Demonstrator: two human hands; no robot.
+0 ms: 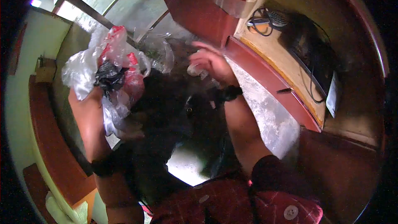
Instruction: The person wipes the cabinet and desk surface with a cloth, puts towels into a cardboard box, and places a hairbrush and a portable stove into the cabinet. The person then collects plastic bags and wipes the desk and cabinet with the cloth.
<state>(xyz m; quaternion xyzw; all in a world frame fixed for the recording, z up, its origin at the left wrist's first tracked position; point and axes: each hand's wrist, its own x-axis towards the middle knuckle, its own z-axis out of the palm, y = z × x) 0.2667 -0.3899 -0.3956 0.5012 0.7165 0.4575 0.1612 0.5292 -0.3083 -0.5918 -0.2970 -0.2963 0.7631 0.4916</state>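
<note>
A red checked shirt is showing nearest, below all the fingers. The left hand is gripping crumpled plastic bags over its mostly hidden fingers. The right hand is extending fingers beside pale plastic; whether it's gripping, I cannot tell.

Bags: thin crinkled plastic, glossy. Tape: clear plastic, shiny. Shelf: bare wood, matt. Shirt: matt cloth. Button: smooth, plastic-looking.
</note>
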